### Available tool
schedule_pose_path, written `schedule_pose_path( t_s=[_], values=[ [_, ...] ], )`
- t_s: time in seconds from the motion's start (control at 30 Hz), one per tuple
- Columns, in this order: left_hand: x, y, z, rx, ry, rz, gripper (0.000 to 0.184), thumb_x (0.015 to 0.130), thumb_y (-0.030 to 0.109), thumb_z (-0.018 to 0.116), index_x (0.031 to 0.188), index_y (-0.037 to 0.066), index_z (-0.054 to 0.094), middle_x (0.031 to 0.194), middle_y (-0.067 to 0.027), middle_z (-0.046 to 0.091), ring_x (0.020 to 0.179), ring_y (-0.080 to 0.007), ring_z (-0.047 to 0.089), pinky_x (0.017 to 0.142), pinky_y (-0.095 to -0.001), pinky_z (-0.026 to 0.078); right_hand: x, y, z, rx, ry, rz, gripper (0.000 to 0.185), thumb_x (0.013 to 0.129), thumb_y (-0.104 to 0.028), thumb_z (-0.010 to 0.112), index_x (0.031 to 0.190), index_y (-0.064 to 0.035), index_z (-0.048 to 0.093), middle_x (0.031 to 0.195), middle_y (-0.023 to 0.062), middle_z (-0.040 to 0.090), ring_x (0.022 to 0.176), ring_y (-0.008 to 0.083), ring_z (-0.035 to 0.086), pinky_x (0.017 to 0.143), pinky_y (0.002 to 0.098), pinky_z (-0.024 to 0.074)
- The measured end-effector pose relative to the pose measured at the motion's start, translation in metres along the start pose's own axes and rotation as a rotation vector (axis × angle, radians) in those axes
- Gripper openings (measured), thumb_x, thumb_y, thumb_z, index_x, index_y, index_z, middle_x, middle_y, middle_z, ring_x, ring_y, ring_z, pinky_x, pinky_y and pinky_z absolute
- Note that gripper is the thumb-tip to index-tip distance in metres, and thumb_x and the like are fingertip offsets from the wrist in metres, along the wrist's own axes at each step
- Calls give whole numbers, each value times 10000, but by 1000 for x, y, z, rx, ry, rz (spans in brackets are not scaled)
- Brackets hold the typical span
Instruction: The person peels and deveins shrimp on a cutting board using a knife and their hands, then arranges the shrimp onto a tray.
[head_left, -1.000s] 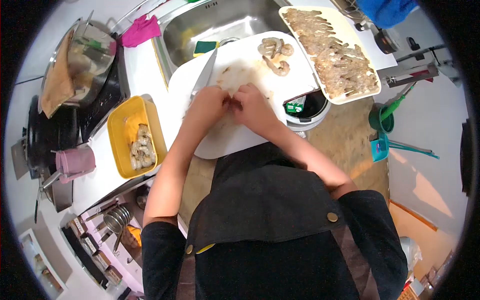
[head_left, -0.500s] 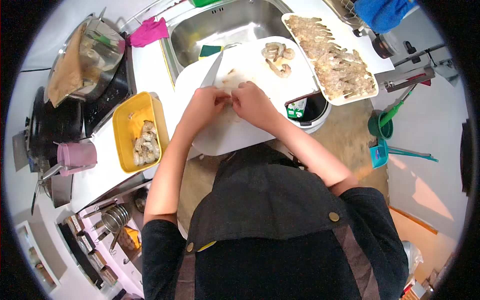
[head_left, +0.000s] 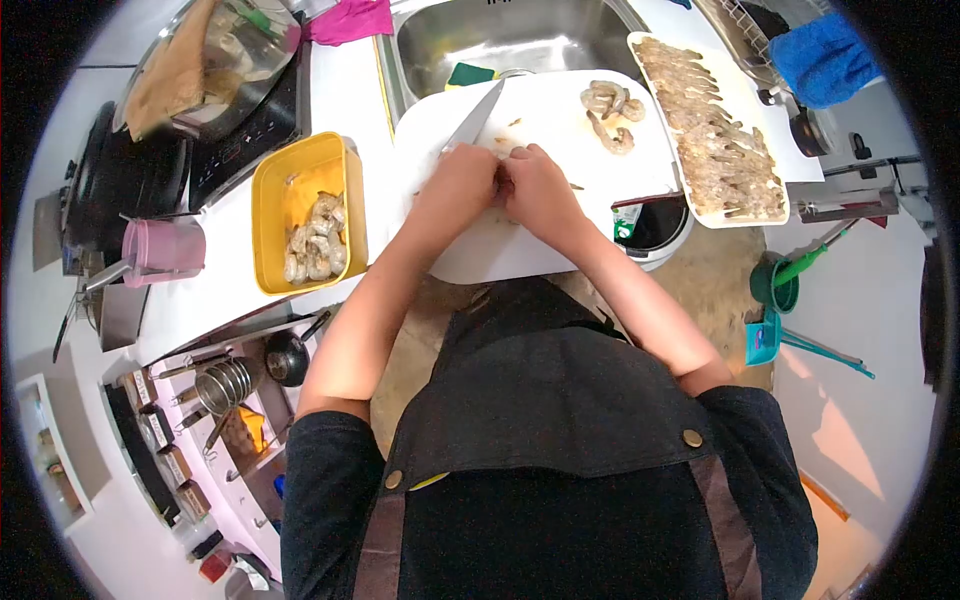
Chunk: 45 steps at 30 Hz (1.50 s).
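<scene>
Here, in the head view, the left hand (head_left: 465,185) and right hand (head_left: 542,195) meet over the white board (head_left: 553,112), fingers curled in; what they hold is hidden. Shrimp (head_left: 604,104) lie at the board's far right, the knife (head_left: 474,118) just beyond the left hand.

One left hand (head_left: 465,183) and one right hand (head_left: 540,190) are over one board (head_left: 550,110), with one knife (head_left: 476,118) toward its far left corner. Shrimp (head_left: 606,104), too overlapped to count singly, form three groups: one near the board's far right corner, one in one tub (head_left: 353,205) by the counter's (head_left: 230,270) near edge, one on one tray (head_left: 708,213). One sponge (head_left: 470,75), one jug (head_left: 165,250).
</scene>
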<state>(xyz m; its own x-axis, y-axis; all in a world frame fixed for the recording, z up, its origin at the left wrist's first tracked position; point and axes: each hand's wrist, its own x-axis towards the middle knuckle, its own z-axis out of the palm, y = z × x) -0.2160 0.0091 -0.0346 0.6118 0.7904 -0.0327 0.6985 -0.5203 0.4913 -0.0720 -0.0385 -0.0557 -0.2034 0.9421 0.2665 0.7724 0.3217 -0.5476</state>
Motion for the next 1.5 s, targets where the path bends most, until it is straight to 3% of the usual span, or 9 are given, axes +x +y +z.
schedule_pose_path(
  t_s=[0.17, 0.27, 0.5, 0.7, 0.8, 0.9, 1.0, 1.2, 1.5],
  values=[
    [-1, -2, -2, 153, -6, 67, 172, 782, 118, 630, 896, 23, 718, 853, -232, 660, 777, -385, 650, 746, -425, 520, -9, 15, -10, 60, 15, -2, 113, 702, -53, 624, 782, 19, 656, 819, 171, 623, 856, 350, 573, 803, 419, 479],
    [-5, -2, -8, -251, 41, -86, 184, 764, 87, 650, 920, 22, 721, 874, -212, 675, 759, -372, 656, 752, -418, 527, -19, 22, -20, 133, 79, 75, 103, 706, -61, 654, 780, 9, 653, 784, 155, 620, 842, 321, 584, 787, 402, 478],
    [1, 19, 7, -45, 30, 106, 168, 785, 62, 621, 916, 18, 717, 890, -194, 677, 840, -365, 647, 806, -418, 514, -23, 20, -14, 128, 131, 55, 74, 704, -47, 643, 747, 11, 630, 781, 161, 600, 843, 331, 572, 771, 406, 473],
    [5, 20, 25, 100, 88, 144, 161, 782, 46, 531, 801, -29, 673, 826, -228, 655, 785, -374, 649, 762, -472, 502, -27, 20, -7, 83, 193, 70, 54, 703, -22, 624, 735, 18, 608, 798, 164, 591, 862, 345, 557, 770, 414, 472],
    [6, 23, 23, 192, 99, 169, 154, 774, 51, 557, 815, -25, 685, 801, -222, 658, 769, -359, 658, 747, -455, 511, -32, 19, -12, 95, 185, 86, 67, 710, -26, 631, 760, 17, 619, 810, 158, 594, 871, 341, 557, 772, 411, 474],
    [17, 23, -2, -114, -33, 138, 143, 774, 62, 588, 818, -20, 696, 774, -214, 661, 754, -356, 661, 733, -440, 519, -36, 21, -21, 105, 189, 99, 80, 713, -28, 639, 780, 15, 630, 814, 149, 594, 871, 334, 558, 772, 405, 476],
    [18, 29, 4, -138, -54, 124, 166, 791, 88, 613, 899, 12, 714, 852, -205, 674, 813, -355, 657, 771, -425, 509, -42, 25, -20, 103, 180, 122, 87, 707, -18, 646, 788, 12, 634, 818, 137, 592, 864, 325, 554, 774, 396, 477],
    [19, 28, 25, 40, -53, 99, 147, 803, 75, 589, 867, 3, 700, 855, -201, 670, 814, -360, 651, 789, -441, 503, -43, 24, -15, 79, 230, 143, 84, 694, -3, 644, 773, 7, 620, 812, 132, 586, 868, 326, 547, 775, 399, 477],
    [16, 28, 24, -45, 22, 193, 134, 805, 88, 593, 861, 30, 701, 832, -176, 656, 834, -356, 635, 780, -451, 497, -46, 21, -23, 36, 237, 163, 101, 706, -11, 647, 807, -10, 645, 830, 127, 596, 878, 328, 553, 803, 401, 480]
  ],
)
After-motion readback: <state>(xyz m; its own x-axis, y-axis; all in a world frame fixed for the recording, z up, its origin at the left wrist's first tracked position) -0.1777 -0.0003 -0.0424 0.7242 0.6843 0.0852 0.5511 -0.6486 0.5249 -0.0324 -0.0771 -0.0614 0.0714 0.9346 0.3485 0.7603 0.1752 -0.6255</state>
